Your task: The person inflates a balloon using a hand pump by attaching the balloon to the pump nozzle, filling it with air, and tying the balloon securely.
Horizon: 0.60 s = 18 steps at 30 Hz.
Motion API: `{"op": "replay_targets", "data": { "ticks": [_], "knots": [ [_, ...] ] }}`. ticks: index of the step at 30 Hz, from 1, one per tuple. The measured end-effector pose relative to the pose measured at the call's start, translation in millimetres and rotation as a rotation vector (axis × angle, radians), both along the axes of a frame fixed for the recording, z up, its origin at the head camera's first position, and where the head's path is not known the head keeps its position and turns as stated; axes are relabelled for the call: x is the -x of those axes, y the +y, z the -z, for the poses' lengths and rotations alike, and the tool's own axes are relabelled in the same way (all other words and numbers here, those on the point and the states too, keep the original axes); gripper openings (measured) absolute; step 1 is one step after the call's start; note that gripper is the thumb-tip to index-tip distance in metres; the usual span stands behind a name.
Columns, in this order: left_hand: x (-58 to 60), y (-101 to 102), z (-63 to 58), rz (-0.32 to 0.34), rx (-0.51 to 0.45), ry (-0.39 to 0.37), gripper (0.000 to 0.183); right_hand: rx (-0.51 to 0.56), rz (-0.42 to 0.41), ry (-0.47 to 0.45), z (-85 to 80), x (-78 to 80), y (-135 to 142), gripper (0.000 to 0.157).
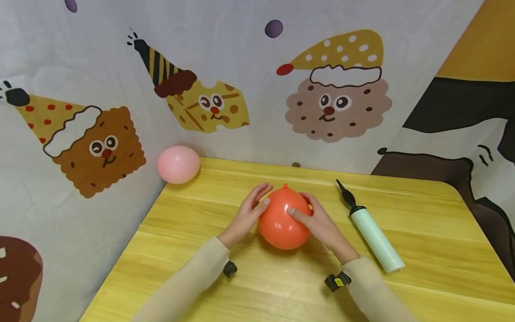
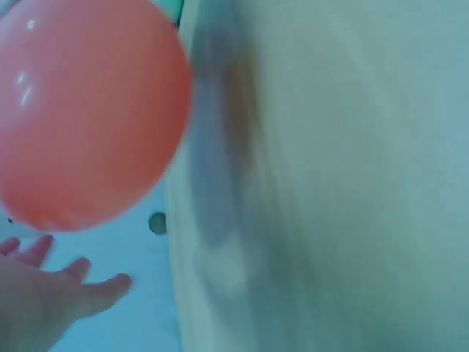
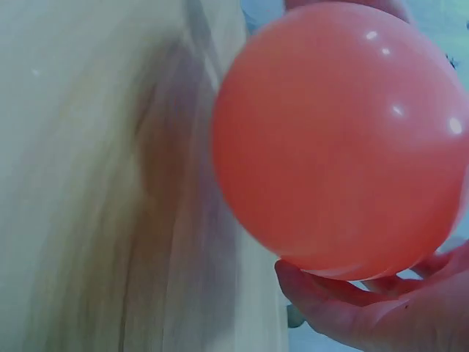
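Observation:
An inflated red balloon [image 1: 284, 221], its knotted neck pointing toward the wall, is held just above the wooden table. On its right side my right hand [image 1: 322, 223] grips it, thumb on the front and fingers curling round the far side. The right wrist view shows those fingers [image 3: 315, 290] bent against the balloon [image 3: 337, 139]. At the left side is my left hand [image 1: 247, 214], its thumb by the balloon's edge. Seen from the left wrist, that hand [image 2: 44, 293] has its fingers loosely spread, with a gap between them and the balloon [image 2: 88, 110].
A pink balloon [image 1: 179, 164] sits at the table's far left corner. To the right lies a hand pump [image 1: 376, 239] with a pale green barrel and black nozzle. The wooden table [image 1: 434, 223] meets a printed cloth backdrop [image 1: 257, 147] behind and at the left.

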State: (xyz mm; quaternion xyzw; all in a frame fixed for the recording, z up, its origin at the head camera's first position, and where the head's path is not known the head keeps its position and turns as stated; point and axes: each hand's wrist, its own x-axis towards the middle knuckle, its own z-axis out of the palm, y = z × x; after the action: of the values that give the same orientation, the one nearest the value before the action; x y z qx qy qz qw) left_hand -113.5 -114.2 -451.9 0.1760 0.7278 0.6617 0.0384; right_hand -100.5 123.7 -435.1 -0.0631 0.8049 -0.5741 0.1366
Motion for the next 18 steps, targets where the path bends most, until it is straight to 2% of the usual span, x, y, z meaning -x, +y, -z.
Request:
{"op": "replay_targets", "data": {
  "ticks": [5, 9, 12, 14, 18],
  "knots": [
    [-10.7, -14.4, 10.4, 0.035, 0.046, -0.098, 0.102, 0.071, 0.093, -0.044, 1.0, 10.7, 1.0, 0.085],
    [-14.3, -12.3, 15.1, 0.025, 0.007, -0.158, 0.107, 0.123, 0.107, -0.086, 4.2, 15.1, -6.4, 0.087],
    [-13.8, -12.4, 16.6, -0.03, -0.005, -0.157, 0.101, 0.126, 0.083, -0.103, 6.8, 15.8, -11.1, 0.088],
    [-12.1, -17.7, 16.1, -0.093, 0.021, -0.15, 0.097, 0.108, 0.066, -0.09, 8.5, 15.1, -10.5, 0.088],
    [-0.1, -44.1, 11.9, -0.245, 0.132, -0.112, 0.101, 0.025, 0.051, -0.01, 9.0, 9.2, 0.5, 0.086]
  ]
}}
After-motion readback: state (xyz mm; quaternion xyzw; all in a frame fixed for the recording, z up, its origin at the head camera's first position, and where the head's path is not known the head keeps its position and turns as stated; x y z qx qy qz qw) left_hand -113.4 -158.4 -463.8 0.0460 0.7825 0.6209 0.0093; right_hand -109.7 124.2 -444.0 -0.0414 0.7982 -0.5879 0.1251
